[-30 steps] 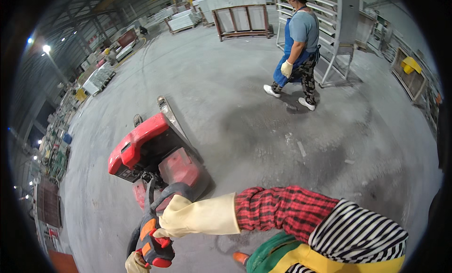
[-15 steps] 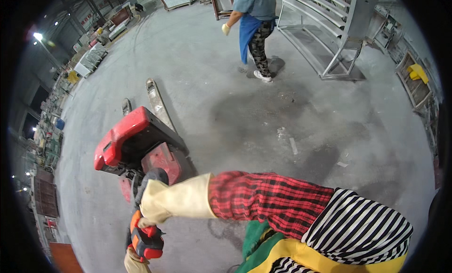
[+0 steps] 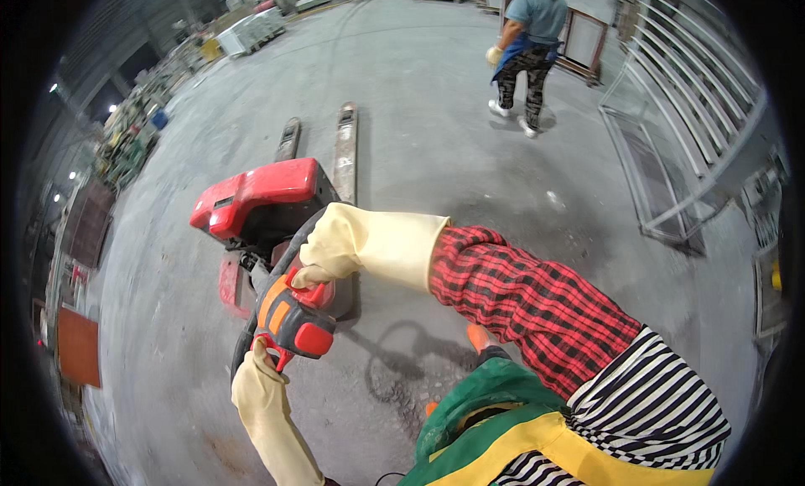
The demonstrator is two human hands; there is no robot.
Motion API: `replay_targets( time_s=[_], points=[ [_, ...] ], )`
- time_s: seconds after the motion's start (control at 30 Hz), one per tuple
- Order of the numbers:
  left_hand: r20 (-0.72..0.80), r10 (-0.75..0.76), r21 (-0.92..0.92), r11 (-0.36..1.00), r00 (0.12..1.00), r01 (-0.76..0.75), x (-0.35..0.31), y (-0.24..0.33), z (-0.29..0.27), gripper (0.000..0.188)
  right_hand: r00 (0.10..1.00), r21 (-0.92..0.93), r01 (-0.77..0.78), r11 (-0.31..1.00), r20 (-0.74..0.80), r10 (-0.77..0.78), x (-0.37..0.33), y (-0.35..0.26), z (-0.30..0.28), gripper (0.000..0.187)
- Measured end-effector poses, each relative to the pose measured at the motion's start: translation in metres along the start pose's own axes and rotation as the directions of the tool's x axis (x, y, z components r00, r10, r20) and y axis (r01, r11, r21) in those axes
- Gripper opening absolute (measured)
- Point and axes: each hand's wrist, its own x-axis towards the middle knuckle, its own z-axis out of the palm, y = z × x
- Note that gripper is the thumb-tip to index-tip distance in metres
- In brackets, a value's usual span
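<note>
Holding tight, the left grip (image 3: 258, 375) and right grip (image 3: 323, 249), in wrinkly cream rubber gloves (image 3: 394, 247), curl around the rounded grey-and-orange handle (image 3: 295, 323) of a shiny red pallet truck (image 3: 267, 191).

Place: we are in an industrial workshop hall | broad grey concrete floor (image 3: 419, 92) | red two-forked pallet truck (image 3: 260, 191) | pale-grey slatted metal rack (image 3: 689, 121) | white block-shaped stacks (image 3: 250, 33) far off, perhaps stone slabs, we cannot quite tell
</note>
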Motion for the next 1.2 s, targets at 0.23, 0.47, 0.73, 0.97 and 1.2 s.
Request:
replay_targets(
  time_s=[0.23,0.47,0.73,0.97,1.2],
  points=[
    [-0.087,-0.116,-0.145,0.984,0.989,0.103,0.027,0.004,0.031,0.067,0.961,-0.171,0.270,0.948,-0.010,-0.276,0.043,0.036,0.028,0.032],
    [-0.119,-0.101,-0.235,0.969,0.988,0.071,0.076,-0.026,0.064,0.065,0.926,-0.227,0.312,0.923,-0.145,-0.349,0.077,0.060,0.074,0.032],
    [-0.114,0.013,-0.287,0.957,0.993,-0.046,0.061,-0.054,0.045,0.064,0.916,-0.282,0.267,0.922,-0.222,-0.333,0.067,0.018,0.073,0.029],
    [-0.084,0.051,-0.361,0.929,0.995,-0.078,0.060,-0.056,0.022,0.061,0.973,-0.203,0.228,0.952,0.027,-0.227,0.051,-0.007,0.030,0.040],
    [-0.069,0.067,-0.304,0.949,0.995,-0.085,0.067,-0.098,0.003,0.061,0.983,-0.111,0.151,0.982,0.124,-0.137,0.052,-0.046,0.021,0.041]
  ],
)
